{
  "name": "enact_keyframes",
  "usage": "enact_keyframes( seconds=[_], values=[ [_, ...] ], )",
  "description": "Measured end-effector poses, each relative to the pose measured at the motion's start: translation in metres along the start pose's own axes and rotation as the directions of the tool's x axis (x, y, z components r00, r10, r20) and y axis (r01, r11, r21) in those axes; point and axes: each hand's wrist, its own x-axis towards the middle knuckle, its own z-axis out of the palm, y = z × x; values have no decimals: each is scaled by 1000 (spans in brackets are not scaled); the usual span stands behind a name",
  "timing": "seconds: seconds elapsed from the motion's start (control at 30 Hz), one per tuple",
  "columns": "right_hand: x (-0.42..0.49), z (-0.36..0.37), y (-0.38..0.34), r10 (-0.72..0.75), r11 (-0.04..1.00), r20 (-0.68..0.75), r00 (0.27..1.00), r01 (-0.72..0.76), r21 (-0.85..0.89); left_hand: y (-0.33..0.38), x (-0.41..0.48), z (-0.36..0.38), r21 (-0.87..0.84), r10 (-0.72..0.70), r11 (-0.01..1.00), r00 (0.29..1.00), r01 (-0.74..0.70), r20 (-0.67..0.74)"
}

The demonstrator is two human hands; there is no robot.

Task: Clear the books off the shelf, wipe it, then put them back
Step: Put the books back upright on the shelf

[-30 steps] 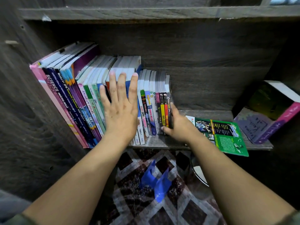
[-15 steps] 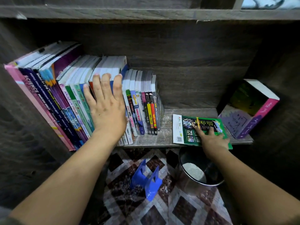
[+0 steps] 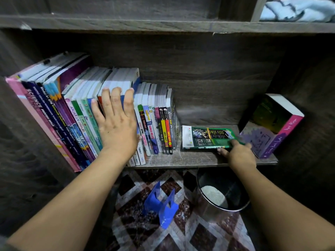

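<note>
Green book [image 3: 210, 137] near shelf [image 3: 195, 159] edge

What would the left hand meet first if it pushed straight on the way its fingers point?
The left hand already lies flat on the upright books, fingers pointing up and back. Past their top edges it would probably meet the shelf's back panel; depth is unclear.

Home study corner: schoolbooks [image 3: 76, 113] on wooden shelf [image 3: 195, 158], patterned floor [image 3: 199, 236].
</note>
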Motion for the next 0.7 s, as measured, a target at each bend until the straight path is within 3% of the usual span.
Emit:
enact_keyframes(
  seconds=[0.1,0.17,0.3,0.4,0.47,0.53,0.7],
  values=[
    [1,-5,-13,-133,972,-172,976,162,169,0,0,0,0,4,1000,1000,-4,1],
    [0,-19,-24,-244,930,-306,920,312,196,1,0,0,-5,-3,1000,1000,3,9],
    [-10,-34,-56,-515,759,-485,707,639,126,2,0,-1,-4,-19,1000,999,19,26],
    [-28,-33,-89,-673,570,-447,589,798,195,2,-1,-1,-3,-14,1000,999,14,29],
    [-38,-30,-105,-712,484,-332,619,775,407,1,-1,-2,-10,-10,1000,1000,10,22],
    [-39,-25,-114,-704,506,-241,668,710,491,1,-1,-3,-16,-9,1000,1000,9,23],
    [-30,-18,-110,-678,679,-77,731,663,315,-1,-2,-5,-16,5,1000,1000,-5,22]
  ],
)
